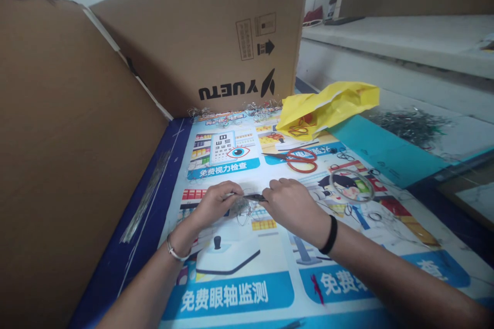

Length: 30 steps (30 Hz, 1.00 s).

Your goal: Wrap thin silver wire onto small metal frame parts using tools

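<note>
My right hand [291, 208] is closed around a dark pointed tool that looks like needle-nose pliers [255, 197], its tip aimed left. Facing it, my left hand [216, 205] has thumb and finger pinched together at the tool's tip. A loose tangle of thin silvery wire [243, 209] hangs just below the two hands, seemingly from the left fingertips. Beyond the right hand lie scissors with red handles [303, 160], their blades pointing left. To the right of that hand rests a ring of coiled wire [352, 185].
A printed poster [239, 257] covers the table. Tall cardboard panels [185, 46] stand left and behind. At the back right are an open yellow bag [328, 105] and a heap of grey wire bits [411, 126]. Straight wires [146, 198] lie along the left edge.
</note>
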### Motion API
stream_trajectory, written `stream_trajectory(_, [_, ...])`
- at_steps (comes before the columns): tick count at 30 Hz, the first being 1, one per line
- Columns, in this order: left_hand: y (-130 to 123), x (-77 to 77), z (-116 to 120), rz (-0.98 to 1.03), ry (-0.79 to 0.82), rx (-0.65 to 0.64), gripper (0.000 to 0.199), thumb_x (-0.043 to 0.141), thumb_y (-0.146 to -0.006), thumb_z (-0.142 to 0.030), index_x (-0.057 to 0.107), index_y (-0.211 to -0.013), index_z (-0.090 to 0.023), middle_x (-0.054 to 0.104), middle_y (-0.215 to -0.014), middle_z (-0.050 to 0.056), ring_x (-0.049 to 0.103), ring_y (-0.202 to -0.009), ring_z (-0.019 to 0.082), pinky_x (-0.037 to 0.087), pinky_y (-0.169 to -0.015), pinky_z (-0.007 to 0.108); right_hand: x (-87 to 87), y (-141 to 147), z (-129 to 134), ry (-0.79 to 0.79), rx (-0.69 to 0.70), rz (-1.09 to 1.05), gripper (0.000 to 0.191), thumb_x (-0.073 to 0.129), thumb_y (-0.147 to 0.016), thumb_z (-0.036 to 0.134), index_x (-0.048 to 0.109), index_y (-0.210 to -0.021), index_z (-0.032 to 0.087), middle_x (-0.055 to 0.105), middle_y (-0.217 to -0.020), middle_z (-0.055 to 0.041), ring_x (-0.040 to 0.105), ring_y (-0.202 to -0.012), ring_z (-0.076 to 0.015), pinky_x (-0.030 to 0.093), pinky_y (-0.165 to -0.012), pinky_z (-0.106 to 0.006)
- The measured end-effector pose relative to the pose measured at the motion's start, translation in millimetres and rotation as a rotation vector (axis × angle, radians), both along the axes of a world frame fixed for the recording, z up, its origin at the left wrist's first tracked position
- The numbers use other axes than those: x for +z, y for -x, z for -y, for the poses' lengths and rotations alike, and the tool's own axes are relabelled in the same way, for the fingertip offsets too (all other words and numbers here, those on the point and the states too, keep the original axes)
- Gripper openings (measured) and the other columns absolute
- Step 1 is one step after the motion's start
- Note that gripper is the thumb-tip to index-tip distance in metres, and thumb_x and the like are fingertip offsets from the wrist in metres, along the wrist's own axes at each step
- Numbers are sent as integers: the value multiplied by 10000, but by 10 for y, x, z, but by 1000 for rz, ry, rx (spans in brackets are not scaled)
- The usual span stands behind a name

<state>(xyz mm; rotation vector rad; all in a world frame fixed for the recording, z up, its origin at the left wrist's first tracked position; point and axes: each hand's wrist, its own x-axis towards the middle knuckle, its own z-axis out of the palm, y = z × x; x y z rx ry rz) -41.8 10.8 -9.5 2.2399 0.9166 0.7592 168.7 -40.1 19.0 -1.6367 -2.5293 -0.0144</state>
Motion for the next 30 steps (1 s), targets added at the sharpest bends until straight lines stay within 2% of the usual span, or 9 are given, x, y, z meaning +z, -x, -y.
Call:
stream_trajectory(17, [-77,99,64,-132,92,113,129,473,-786,-126,585,-821,-180,617,-781,-10,558,-740,121,430,-679,221,-45,9,-2,-136,45,56,141,514,-844,231,603,-750,175,592,-754,-76,498,-719,-220,256,-609,-317])
stream_trajectory(25, [-61,81,57,-111,122,117,131,477,-796,-137,589,-846,-183,635,-792,-16,578,-731,112,438,-687,218,-48,-9,-2,-117,42,51,148,505,-848,233,607,-756,177,596,-754,-74,499,-714,-210,253,-608,-310])
stream_trajectory(30, [-60,75,59,-75,84,118,140,492,-794,-124,601,-862,-178,647,-819,-3,595,-770,116,450,-720,226,-63,-14,-9,-95,38,49,152,494,-853,229,607,-764,178,600,-761,-70,509,-719,-202,255,-607,-302])
